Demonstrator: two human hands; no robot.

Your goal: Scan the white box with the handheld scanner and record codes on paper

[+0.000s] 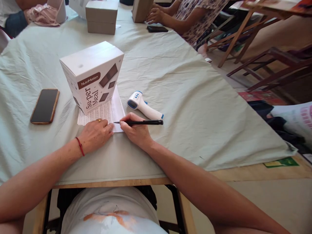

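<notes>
A black pen [146,122] is pinched in my right hand [136,131], its tip pointing left over the printed paper [118,109]. My left hand [96,133], with a ring and a red string bracelet, lies on the paper's near edge, holding nothing, its fingers slightly bent. Just beyond both hands a white box [94,78] labelled "NutriMotion Su-per Meal" stands upright on the sheets and hides part of them. To the right of the box rests a white and blue infrared thermometer [145,105], close to my right hand.
A phone [45,106] in a brown case lies at the left on the cloth-covered table [195,130]. At the far side are a cardboard box [101,18], a dark phone [157,29] and another person's hands [156,14]. A wooden chair [275,66] stands at the right.
</notes>
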